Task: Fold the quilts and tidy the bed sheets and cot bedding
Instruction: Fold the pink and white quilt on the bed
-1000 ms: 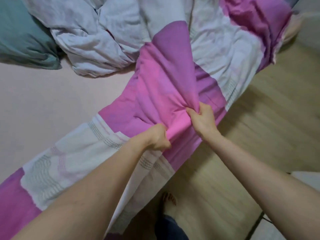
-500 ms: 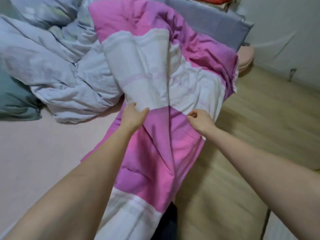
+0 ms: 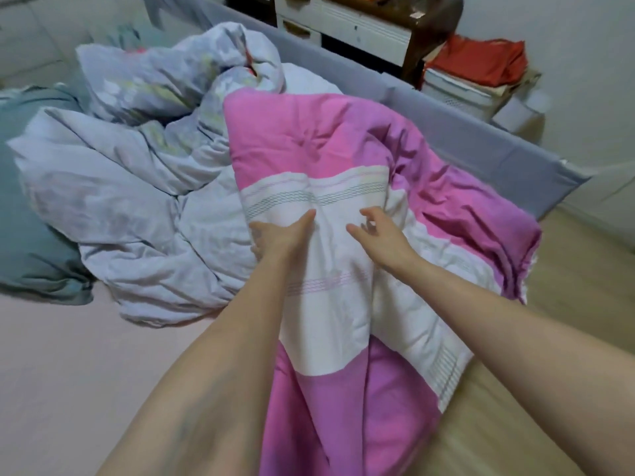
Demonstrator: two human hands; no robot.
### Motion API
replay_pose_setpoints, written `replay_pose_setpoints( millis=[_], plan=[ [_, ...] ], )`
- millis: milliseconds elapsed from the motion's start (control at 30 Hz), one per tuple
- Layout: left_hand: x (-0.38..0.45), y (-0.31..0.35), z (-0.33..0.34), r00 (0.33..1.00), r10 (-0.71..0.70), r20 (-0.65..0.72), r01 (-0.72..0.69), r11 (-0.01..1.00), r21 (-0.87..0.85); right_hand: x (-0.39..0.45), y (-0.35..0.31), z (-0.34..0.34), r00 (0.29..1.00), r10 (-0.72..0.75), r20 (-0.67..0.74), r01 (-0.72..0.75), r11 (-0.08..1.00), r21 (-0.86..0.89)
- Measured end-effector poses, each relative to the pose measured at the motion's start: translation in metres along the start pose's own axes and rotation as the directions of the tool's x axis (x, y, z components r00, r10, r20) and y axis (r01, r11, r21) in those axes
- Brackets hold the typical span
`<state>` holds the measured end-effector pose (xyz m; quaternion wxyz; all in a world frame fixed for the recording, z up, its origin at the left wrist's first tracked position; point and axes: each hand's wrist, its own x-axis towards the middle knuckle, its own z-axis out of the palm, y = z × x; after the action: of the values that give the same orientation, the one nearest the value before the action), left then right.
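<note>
Both hands have moved up the pink-and-white quilt (image 3: 343, 304), which runs lengthwise away: left hand (image 3: 278, 235) gripping, right hand (image 3: 381, 235) loose.

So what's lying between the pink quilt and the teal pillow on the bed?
The crumpled pale grey quilt fills the stretch between the pink quilt and the teal pillow, per the head view.

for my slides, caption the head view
Both hands, left hand and right hand, work a pink-and-white quilt.
</note>
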<state>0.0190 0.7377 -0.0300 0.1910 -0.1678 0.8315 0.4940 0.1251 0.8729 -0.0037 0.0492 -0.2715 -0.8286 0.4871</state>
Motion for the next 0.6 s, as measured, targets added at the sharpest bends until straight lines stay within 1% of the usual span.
replay_pose_setpoints(
  millis=[33, 100, 167, 200, 233, 267, 300, 333, 367, 400, 433, 467, 500, 533, 567, 600],
  plan=[
    [0.005, 0.003, 0.002, 0.999, -0.031, -0.025, 0.031, 0.999, 0.022, 0.007, 0.0, -0.002, 1.0, 0.014, -0.005, -0.014, 0.999, 0.044],
    [0.017, 0.004, 0.005, 0.995, -0.083, -0.049, 0.085, 0.995, 0.044, 0.018, 0.003, -0.01, 1.0, 0.025, -0.008, -0.024, 0.998, 0.065],
    [0.024, 0.004, 0.005, 0.992, -0.127, -0.013, 0.127, 0.991, -0.044, 0.026, 0.009, -0.018, 1.0, 0.012, -0.006, -0.011, 0.998, 0.069],
    [0.024, 0.007, 0.007, 0.995, -0.102, 0.008, 0.102, 0.989, -0.108, 0.032, 0.01, -0.023, 1.0, 0.01, -0.002, -0.01, 0.996, 0.087],
    [0.018, 0.015, 0.014, 0.999, -0.033, 0.018, 0.036, 0.985, -0.166, 0.041, 0.011, -0.03, 1.0, 0.01, 0.0, -0.01, 0.993, 0.116],
    [0.009, 0.024, 0.019, 0.997, 0.067, 0.041, -0.057, 0.978, -0.201, 0.047, 0.009, -0.036, 1.0, 0.015, -0.012, -0.013, 0.99, 0.143],
    [-0.003, 0.034, 0.025, 0.978, 0.194, 0.079, -0.174, 0.962, -0.211, 0.054, 0.007, -0.044, 0.999, 0.03, -0.035, -0.024, 0.983, 0.18],
    [-0.019, 0.044, 0.032, 0.936, 0.329, 0.127, -0.304, 0.935, -0.18, 0.058, 0.004, -0.054, 0.997, 0.047, -0.06, -0.032, 0.973, 0.227],
    [-0.034, 0.053, 0.039, 0.871, 0.459, 0.178, -0.448, 0.888, -0.101, 0.063, 0.0, -0.067, 0.995, 0.056, -0.081, -0.031, 0.958, 0.285],
    [-0.05, 0.061, 0.045, 0.8, 0.55, 0.239, -0.571, 0.82, 0.025, 0.066, -0.006, -0.08, 0.994, 0.062, -0.09, -0.028, 0.94, 0.341],
    [-0.062, 0.065, 0.053, 0.732, 0.609, 0.306, -0.669, 0.726, 0.157, 0.07, -0.012, -0.092, 0.994, 0.061, -0.092, -0.022, 0.924, 0.383],
    [-0.077, 0.068, 0.064, 0.67, 0.634, 0.387, -0.74, 0.617, 0.269, 0.071, -0.017, -0.106, 0.995, 0.052, -0.086, -0.011, 0.908, 0.418],
    [-0.092, 0.07, 0.077, 0.597, 0.642, 0.481, -0.802, 0.489, 0.343, 0.07, -0.02, -0.123, 0.997, 0.019, -0.074, 0.014, 0.906, 0.423],
    [-0.11, 0.072, 0.091, 0.524, 0.622, 0.582, -0.851, 0.359, 0.384, 0.067, -0.022, -0.139, 0.998, -0.031, -0.063, 0.052, 0.924, 0.378],
    [-0.129, 0.074, 0.106, 0.457, 0.593, 0.663, -0.887, 0.249, 0.389, 0.065, -0.023, -0.157, 0.995, -0.09, -0.047, 0.1, 0.955, 0.28],
    [-0.141, 0.075, 0.118, 0.405, 0.562, 0.721, -0.91, 0.169, 0.379, 0.064, -0.021, -0.17, 0.989, -0.144, -0.035, 0.148, 0.977, 0.153]
  ],
)
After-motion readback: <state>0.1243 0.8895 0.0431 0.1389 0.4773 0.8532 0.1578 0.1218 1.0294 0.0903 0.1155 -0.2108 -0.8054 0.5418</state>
